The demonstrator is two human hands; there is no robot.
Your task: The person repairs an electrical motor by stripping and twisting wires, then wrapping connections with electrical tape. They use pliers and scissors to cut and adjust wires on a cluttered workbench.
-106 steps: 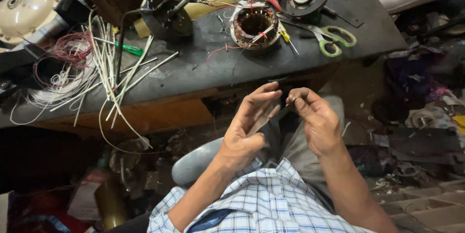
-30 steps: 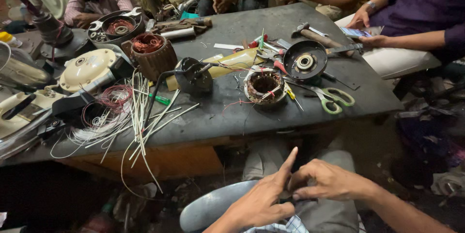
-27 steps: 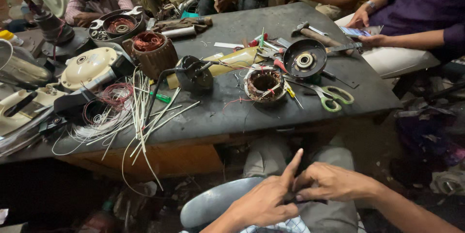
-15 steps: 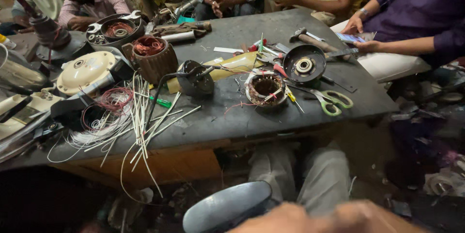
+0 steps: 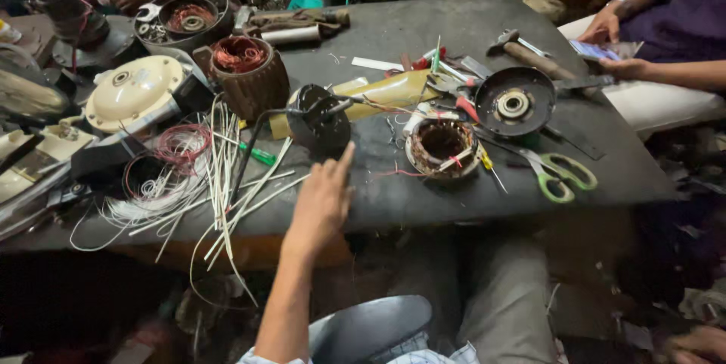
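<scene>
My left hand [image 5: 321, 201] reaches out over the near edge of the dark worktable [image 5: 423, 198]. It holds nothing, and its index finger points up toward a black round motor part [image 5: 319, 118] on a bent rod, just short of it. To the right of that part lies a small stator [image 5: 442, 146] with copper winding and red wire ends. My right hand is out of view. My grey trouser knee [image 5: 507, 296] shows below the table.
A bundle of white wires [image 5: 223, 164], a red wire coil [image 5: 181, 145], a cream fan cover [image 5: 132, 93] and a brown wound stator [image 5: 246, 73] lie at left. A black round cover [image 5: 514, 101], green scissors [image 5: 563, 175] and a hammer [image 5: 522, 50] lie at right. Other people sit around the far side.
Both hands were together over my lap, then dropped low. Now my left arm has stretched forward to the table and the right hand has left the view. The camera tilted up.
</scene>
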